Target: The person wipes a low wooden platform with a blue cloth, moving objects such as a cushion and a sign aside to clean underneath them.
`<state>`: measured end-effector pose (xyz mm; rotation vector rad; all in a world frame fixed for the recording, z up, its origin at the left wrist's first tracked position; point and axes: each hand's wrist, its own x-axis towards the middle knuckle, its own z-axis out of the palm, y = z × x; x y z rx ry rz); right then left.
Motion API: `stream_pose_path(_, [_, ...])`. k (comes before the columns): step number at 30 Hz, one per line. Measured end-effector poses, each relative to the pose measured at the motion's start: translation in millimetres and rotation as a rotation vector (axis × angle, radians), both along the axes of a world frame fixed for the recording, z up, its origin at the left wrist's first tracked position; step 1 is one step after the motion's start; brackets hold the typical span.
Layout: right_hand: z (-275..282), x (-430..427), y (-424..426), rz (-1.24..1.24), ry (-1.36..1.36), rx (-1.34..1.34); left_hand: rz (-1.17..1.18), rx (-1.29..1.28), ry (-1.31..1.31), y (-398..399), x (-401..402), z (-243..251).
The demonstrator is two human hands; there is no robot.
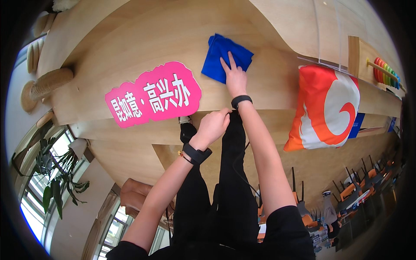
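My right hand lies on top of a folded blue cloth on the pale wooden surface. Two of its fingers are spread over the fabric and the others are curled; they press on it rather than grip it. My left hand hovers by the surface's near edge, fingers curled in, with nothing visible in it. Both wrists wear black bands. Left of the cloth, a pink cut-out sign with white writing reaches over the near edge.
To the right, an orange, red and white cushion leans at the edge. Behind it stand clear panels and a toy with rainbow-coloured rings. Rope-wrapped posts and a plant are at left. Chairs and a person appear far right.
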<state>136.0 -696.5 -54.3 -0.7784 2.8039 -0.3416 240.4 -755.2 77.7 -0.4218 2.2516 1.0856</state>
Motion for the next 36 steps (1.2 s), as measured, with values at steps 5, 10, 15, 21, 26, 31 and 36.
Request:
stream_pose_path(5, [6.3,34.2,40.0,0.237,0.034,-0.049,0.058,0.050,0.083,-12.4,6.8,-1.4])
stream_pose_path(10, [11.1,20.4,67.8,0.103,0.078,0.135,0.141,0.067,0.110,-45.3,15.0,-0.6])
stream_pose_path(15, [-6.6,-21.1,-7.2,-0.527,0.004,0.207,0.157,0.131,0.151,-96.9,19.5,7.9])
stream_pose_path(21, [-22.9,-46.2,-171.0,-0.461,0.062,-0.021,0.189,0.054,0.128,-192.7,43.5,8.4])
stream_pose_path(26, [-14.8,-16.3,-287.8,-0.063,-0.086,-0.160,0.289,0.002,0.153,-260.0,61.8,9.1])
stream_pose_path(31, [-16.7,-44.1,-252.8,0.119,0.035,-0.168,0.358,0.004,0.089,-294.6,65.0,10.7])
stream_pose_path(36, [-17.0,-89.9,-176.6,-0.435,-0.073,0.300,0.431,0.055,0.155,-301.3,61.6,0.7])
